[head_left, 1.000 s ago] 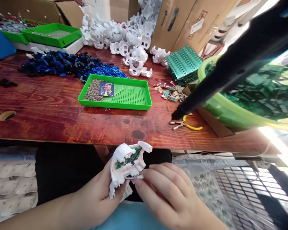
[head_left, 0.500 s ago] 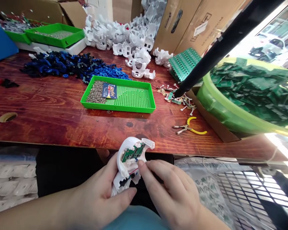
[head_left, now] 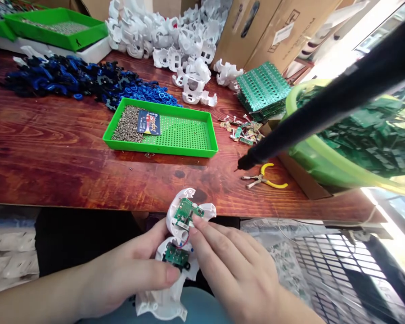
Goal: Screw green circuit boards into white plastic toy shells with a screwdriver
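A white plastic housing (head_left: 173,220) is held over my lap, just in front of the table edge. Inside its upper part lies a green circuit board (head_left: 185,211), and a second green board (head_left: 176,255) sits in the part below, with a thin red wire between them. My left hand (head_left: 131,274) is wrapped round the housing's left side, thumb across the lower part. My right hand (head_left: 236,265) rests on the right side, its fingertips pressed together on the edge of the upper board. A white shell piece (head_left: 164,299) hangs below.
On the wooden table (head_left: 54,175) are a green tray (head_left: 185,132) of screws, blue and black parts (head_left: 87,83), white shells (head_left: 192,81), yellow pliers (head_left: 273,183) and stacked green boards (head_left: 263,87). A black rod (head_left: 310,99) slants in from the right, beside a tub (head_left: 344,171).
The housing has been turned and opened out, so both boards and the lower shell now show. My right fingers have moved onto the upper board. The view has shifted, and the black rod appears lower.
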`<action>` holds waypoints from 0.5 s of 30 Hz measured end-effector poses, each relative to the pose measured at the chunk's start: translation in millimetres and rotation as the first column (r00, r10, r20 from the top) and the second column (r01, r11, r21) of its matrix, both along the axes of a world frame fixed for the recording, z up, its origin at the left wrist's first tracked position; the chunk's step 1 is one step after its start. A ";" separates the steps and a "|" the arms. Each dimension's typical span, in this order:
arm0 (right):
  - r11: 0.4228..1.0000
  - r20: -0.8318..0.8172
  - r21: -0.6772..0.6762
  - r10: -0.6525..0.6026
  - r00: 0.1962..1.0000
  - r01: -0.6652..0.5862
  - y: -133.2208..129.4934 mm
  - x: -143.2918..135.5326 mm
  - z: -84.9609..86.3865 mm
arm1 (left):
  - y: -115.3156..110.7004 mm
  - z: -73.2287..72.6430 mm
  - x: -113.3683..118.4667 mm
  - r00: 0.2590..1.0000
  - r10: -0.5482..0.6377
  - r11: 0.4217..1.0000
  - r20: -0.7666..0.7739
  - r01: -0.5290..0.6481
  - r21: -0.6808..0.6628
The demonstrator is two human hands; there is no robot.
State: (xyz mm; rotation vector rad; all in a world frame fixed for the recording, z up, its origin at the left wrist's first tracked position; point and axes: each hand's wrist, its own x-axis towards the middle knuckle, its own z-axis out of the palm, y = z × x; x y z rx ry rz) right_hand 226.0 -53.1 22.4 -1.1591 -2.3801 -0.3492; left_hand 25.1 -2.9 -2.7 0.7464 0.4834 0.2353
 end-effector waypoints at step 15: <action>0.987 -0.468 -0.145 -0.004 0.884 -0.072 -2.6 -10.5 -14.7 | -10.7 -11.5 -1.9 0.953 0.148 0.626 -0.266 0.117 0.771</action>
